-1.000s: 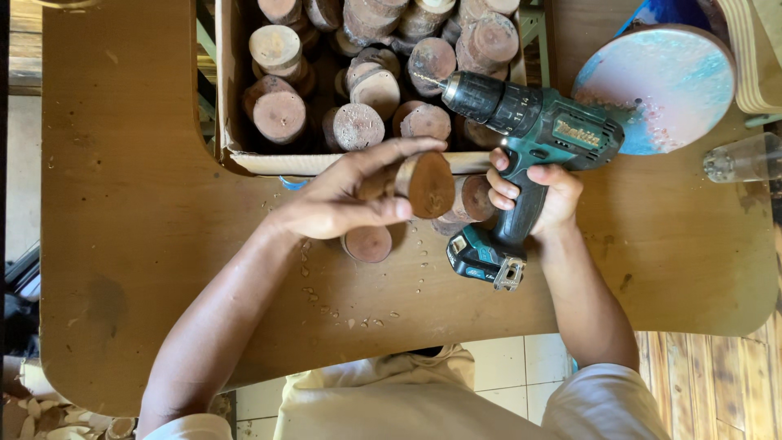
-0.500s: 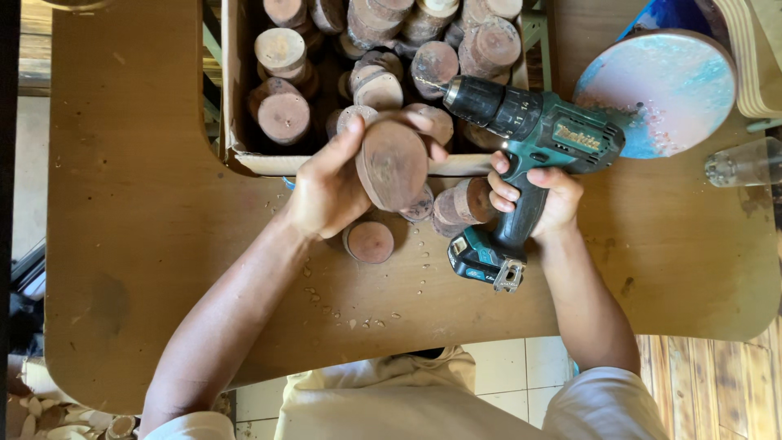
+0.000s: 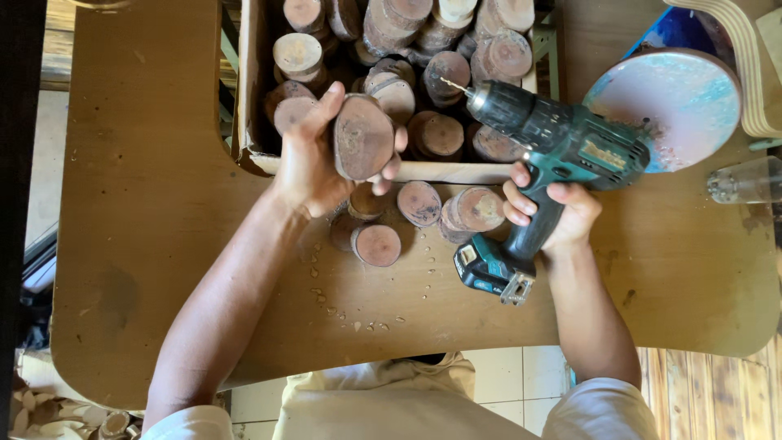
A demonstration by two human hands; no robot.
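The left hand (image 3: 314,167) is clamped on a wood slice (image 3: 363,137), held up over the near edge of the box (image 3: 252,122). The right hand (image 3: 554,213) is wrapped tight around the drill (image 3: 562,143), its bit over the box's slices. More slices (image 3: 423,213) lie on the tabletop (image 3: 147,228) just before the box.

Open counter (image 3: 147,244) at nine o'clock and along six o'clock, passable. Blocked at twelve o'clock by the cardboard box (image 3: 248,122) crammed with wood slices (image 3: 297,53). Loose slices (image 3: 377,244) cluttering the centre. Round pastel board (image 3: 676,102) and glass jar (image 3: 745,181) crowding two o'clock.
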